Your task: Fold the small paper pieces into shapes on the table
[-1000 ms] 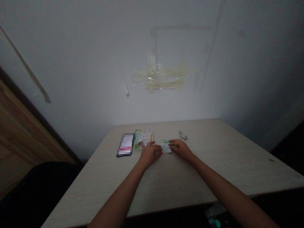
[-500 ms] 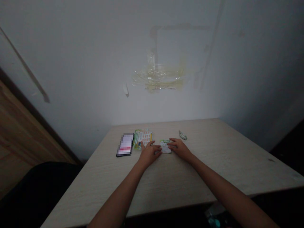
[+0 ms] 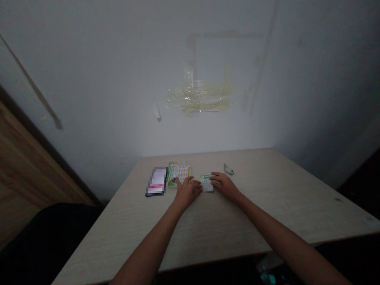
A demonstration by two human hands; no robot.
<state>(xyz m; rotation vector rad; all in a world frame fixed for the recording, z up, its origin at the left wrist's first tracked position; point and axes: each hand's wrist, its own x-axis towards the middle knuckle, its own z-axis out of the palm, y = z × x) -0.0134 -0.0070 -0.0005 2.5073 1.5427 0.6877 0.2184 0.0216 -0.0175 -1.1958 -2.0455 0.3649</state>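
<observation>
A small white and green printed packet (image 3: 207, 184) lies flat on the table between my two hands. Fingertips of my left hand (image 3: 187, 192) rest at its left edge, with the thumb and fingers spread. My right hand (image 3: 225, 186) touches its right edge, fingers stretched out and slightly apart. Just beyond my left thumb lies a larger stack of green and white printed packets (image 3: 179, 172), its near right part covered by that hand. A crumpled strip of wrapper (image 3: 228, 169) sits behind my right hand.
A phone with a blurred, lit screen (image 3: 157, 181) lies left of the larger packets. The pale wooden table (image 3: 252, 241) meets a wall (image 3: 124, 79) with peeling clear tape (image 3: 204, 97) at the back. Dark fabric (image 3: 50, 233) stands at the lower left.
Hardly anything differs. The fingers of my right hand have shifted very slightly at the packet's edge; my left hand stays in place.
</observation>
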